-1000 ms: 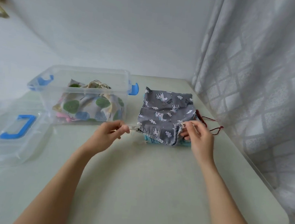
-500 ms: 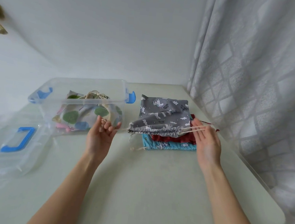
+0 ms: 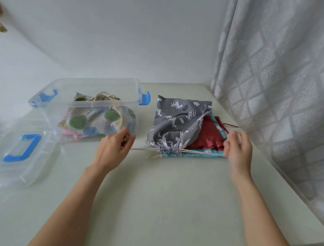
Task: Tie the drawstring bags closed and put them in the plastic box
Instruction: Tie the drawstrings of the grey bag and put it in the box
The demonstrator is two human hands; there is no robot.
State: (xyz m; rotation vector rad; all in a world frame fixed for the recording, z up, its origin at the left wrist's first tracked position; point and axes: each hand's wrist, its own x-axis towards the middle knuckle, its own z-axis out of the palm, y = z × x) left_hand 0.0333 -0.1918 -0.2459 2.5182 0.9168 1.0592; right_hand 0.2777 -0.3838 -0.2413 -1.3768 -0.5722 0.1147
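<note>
Print on the grey bag [image 3: 176, 124] is too small to read. Left hand [image 3: 114, 148] and right hand [image 3: 237, 149] pinch its drawstrings [image 3: 199, 151] over a pale table [image 3: 160, 197] beside a curtain [image 3: 288, 75].

A single head-worn view looks forward and down from just behind the two forearms. It sits close above the table [image 3: 170, 198], facing the far wall, with the left hand [image 3: 113, 150] and right hand [image 3: 238, 149] mid-frame, the curtain [image 3: 283, 74] filling the right side.
</note>
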